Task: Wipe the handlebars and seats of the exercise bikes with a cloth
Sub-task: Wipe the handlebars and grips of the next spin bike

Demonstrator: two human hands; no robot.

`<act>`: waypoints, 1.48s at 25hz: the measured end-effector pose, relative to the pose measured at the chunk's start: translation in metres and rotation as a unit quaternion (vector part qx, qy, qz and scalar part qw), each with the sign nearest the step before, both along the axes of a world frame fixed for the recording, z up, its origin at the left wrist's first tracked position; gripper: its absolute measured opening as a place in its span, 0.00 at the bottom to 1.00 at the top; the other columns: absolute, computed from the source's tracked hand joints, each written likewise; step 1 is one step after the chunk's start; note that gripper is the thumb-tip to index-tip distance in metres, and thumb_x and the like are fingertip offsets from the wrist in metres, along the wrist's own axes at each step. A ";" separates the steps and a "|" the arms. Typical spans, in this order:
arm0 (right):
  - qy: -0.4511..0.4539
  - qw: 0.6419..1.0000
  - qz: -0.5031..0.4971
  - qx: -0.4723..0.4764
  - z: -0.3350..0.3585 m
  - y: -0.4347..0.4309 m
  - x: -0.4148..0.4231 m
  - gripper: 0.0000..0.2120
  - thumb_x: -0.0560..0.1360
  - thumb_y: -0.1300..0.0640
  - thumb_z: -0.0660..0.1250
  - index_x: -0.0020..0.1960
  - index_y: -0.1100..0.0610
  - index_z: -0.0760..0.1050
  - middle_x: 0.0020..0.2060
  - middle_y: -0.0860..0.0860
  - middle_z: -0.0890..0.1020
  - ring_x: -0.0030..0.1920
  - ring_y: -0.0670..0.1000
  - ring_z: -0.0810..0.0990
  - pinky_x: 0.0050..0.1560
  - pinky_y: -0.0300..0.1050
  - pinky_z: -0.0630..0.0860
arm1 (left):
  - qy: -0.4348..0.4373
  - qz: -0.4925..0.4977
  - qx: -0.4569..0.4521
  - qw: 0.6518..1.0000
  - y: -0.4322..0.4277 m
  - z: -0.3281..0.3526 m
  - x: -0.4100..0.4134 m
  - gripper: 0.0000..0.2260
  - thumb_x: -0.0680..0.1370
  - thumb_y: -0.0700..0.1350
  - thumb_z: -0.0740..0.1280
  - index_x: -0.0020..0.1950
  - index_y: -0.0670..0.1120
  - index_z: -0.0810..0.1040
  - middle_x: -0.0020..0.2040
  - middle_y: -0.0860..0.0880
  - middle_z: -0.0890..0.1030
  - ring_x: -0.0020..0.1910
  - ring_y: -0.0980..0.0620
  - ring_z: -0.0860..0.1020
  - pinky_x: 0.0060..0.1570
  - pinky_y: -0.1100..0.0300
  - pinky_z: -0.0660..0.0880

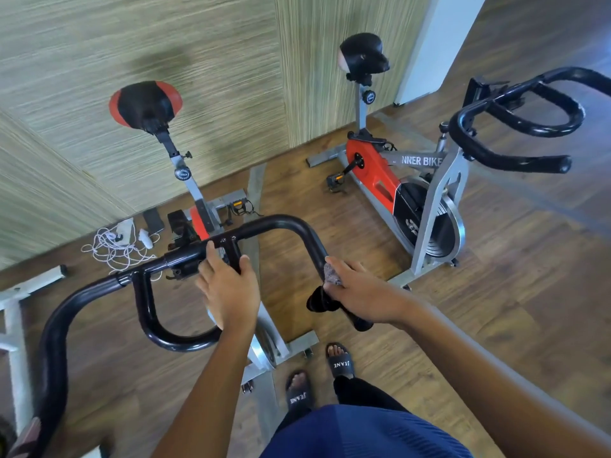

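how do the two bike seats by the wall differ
The red-sided seat is black in the middle with red panels at both sides; the black seat has no red, only a pale patch at one edge. The red-sided seat looks wider in the picture, the black seat smaller and farther off. Both sit on grey posts.

Black handlebar [281,223], grey cloth [333,275]
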State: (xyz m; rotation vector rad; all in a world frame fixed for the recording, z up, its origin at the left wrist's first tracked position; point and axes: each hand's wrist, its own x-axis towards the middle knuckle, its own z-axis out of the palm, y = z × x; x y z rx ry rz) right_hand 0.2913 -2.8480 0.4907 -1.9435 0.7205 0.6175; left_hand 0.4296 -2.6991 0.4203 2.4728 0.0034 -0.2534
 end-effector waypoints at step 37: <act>-0.356 0.755 -0.494 0.244 0.116 -0.404 -0.154 0.15 0.79 0.60 0.65 0.63 0.67 0.75 0.57 0.65 0.83 0.52 0.59 0.84 0.50 0.50 0.84 | 0.169 -0.530 -0.251 0.792 -0.551 0.177 -0.100 0.16 0.84 0.53 0.59 0.62 0.45 0.79 0.52 0.48 0.84 0.51 0.50 0.81 0.58 0.50 0.77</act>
